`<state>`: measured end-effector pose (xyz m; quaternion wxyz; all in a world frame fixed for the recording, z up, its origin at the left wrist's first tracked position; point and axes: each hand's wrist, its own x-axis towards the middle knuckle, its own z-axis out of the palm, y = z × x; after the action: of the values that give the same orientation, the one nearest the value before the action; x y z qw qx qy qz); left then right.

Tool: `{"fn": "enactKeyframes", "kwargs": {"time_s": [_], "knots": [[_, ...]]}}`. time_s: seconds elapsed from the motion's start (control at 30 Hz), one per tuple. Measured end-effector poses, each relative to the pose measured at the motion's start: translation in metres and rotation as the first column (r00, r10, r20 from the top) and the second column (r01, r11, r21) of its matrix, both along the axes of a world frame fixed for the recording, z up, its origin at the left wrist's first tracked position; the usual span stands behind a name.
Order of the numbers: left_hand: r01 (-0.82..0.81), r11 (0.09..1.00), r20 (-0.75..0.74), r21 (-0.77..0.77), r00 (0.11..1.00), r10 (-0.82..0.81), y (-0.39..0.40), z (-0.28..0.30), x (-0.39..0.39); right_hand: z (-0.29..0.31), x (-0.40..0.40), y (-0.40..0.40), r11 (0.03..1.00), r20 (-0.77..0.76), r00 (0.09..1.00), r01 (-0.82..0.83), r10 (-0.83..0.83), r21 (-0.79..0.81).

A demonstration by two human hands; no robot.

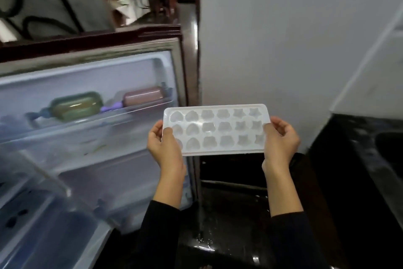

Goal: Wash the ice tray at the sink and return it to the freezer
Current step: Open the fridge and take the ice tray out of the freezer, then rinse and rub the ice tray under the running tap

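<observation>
Left hand and right hand hold ice tray beside open freezer.

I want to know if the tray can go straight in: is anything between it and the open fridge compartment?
Nothing visible blocks it. Both the left hand and right hand hold the ice tray just right of the open compartment.

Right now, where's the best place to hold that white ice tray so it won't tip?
Probably by its two short ends, one hand from each side, as here: the left hand and right hand grip the ice tray by its flat rim, thumbs on top. It is long, so holding both ends should keep it level.
</observation>
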<state>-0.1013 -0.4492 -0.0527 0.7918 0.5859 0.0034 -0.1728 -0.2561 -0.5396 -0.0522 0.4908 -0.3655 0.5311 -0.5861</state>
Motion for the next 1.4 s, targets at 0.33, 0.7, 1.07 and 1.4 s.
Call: {"fn": "enactKeyframes", "kwargs": {"time_s": [0.33, 0.7, 1.07, 1.4], "knots": [[0.515, 0.857, -0.098, -0.012, 0.853, -0.513, -0.124, 0.015, -0.059, 0.009, -0.087, -0.060, 0.901, 0.019, 0.902, 0.432, -0.432, -0.030], [0.886, 0.462, -0.242, 0.033, 0.456, -0.857, -0.180, -0.009, -0.198, -0.016, -0.220, -0.038, 0.637, 0.011, 0.637, 0.770, -0.771, 0.043], [0.992, 0.124, -0.282, 0.018, 0.124, -0.951, -0.178, -0.008, -0.367, -0.015, -0.385, -0.003, 0.473, -0.004, 0.473, 0.880, -0.881, 0.042], [0.998, -0.012, -0.303, 0.054, 0.005, -0.953, -0.170, -0.016, -0.467, -0.017, -0.474, 0.022, 0.376, -0.002, 0.377, 0.925, -0.926, 0.054]]}}
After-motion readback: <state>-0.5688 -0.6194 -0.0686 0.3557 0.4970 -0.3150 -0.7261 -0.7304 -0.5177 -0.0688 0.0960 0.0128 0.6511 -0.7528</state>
